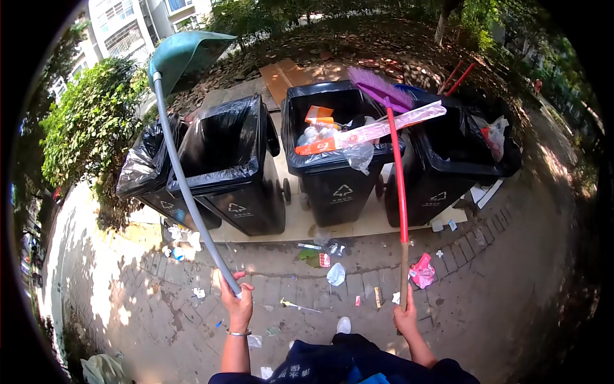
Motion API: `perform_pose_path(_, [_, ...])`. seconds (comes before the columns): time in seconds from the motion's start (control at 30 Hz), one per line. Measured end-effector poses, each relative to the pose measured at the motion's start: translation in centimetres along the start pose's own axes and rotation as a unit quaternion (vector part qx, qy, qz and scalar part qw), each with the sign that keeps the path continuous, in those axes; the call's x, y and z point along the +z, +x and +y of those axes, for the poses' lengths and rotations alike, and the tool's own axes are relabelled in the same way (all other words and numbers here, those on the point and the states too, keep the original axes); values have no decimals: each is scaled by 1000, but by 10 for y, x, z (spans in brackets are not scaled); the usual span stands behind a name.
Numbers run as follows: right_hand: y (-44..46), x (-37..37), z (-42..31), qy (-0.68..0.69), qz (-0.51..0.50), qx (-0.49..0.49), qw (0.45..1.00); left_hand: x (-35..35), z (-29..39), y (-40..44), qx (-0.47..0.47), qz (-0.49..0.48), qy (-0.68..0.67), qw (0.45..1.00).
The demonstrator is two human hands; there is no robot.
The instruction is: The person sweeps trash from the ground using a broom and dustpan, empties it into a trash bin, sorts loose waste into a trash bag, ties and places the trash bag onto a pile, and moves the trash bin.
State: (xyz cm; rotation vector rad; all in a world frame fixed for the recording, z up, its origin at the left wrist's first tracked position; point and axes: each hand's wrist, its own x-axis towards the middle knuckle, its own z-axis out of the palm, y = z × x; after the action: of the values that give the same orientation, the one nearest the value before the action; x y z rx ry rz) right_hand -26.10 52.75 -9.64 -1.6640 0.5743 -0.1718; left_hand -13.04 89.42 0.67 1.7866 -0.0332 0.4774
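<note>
My left hand (237, 305) is closed round the lower end of a grey pole, the handle of a green dustpan (185, 57) raised at the upper left. My right hand (405, 316) grips the wooden end of a broom (401, 192) with a red handle. The broom's purple bristles (377, 86) point up, above the bins. A long pink-and-white plastic wrapper (384, 130) lies across the middle bin (339, 185), partly behind the broom handle. That bin is heaped with rubbish, including orange packaging (320, 116) and clear plastic.
Black lined bins (240, 198) stand in a row on a pale slab. Scattered litter covers the paving: a pink bag (422, 271), a white plastic scrap (336, 274), a blue-and-white item (178, 254). Cardboard (281, 77) leans behind. A bush (93, 121) grows at left.
</note>
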Motion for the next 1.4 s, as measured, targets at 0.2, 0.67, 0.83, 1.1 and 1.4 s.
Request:
perform_pose_path(0.2, [-29, 30, -28, -43, 52, -68, 995, -79, -31, -37, 13, 101, 10, 995])
perform_pose_path(0.67, [-115, 177, -48, -90, -150, -258, 950, -258, -46, -209, -274, 317, -136, 898])
perform_pose_path(0.83, [-99, 217, -16, -208, -308, -208, 905, -287, -72, -297, -429, 380, -258, 778])
perform_pose_path(1.1, [-120, 384, -30, -281, -631, -153, 706, -288, -113, -381, -467, 488, -404, 617])
perform_pose_path(1.4, [-66, 535, 19, -395, -728, -105, 550, -361, -148, -325, -373, 670, -475, 431])
